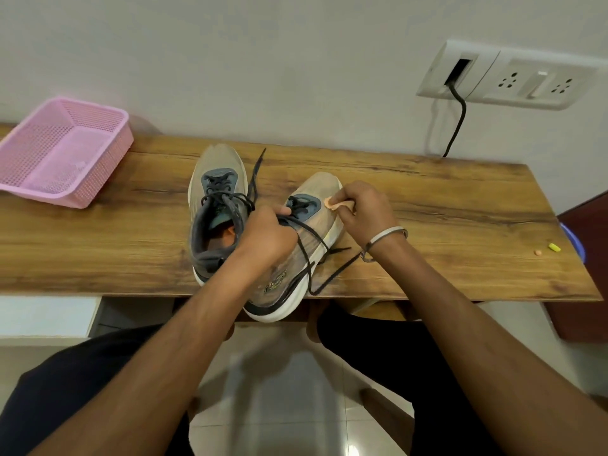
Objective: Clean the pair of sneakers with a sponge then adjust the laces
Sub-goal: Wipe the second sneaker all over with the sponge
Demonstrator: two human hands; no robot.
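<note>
Two sneakers centre frame on wooden surface point(427, 192): left sneaker point(215, 205) flat, right sneaker point(306, 245) tilted, heel overhanging near edge. Left hand point(268, 236) curled round right sneaker's collar and laces point(316, 238), steadying. Right hand point(363, 210) pinching small orange sponge point(334, 203) against toe side. Cleaning step in hand, laces still loose. Next: probably more wiping along upper, then lace adjusting. Pink basket point(62, 149) upper left.

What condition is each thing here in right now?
Left sneaker: upright on table, laces loose.
Right sneaker: tilted, heel past the table edge, laces undone.
Sponge: pressed to right sneaker.
Left hand: gripping right sneaker.
Right hand: pinching sponge.
Pink basket: tilted.
</note>
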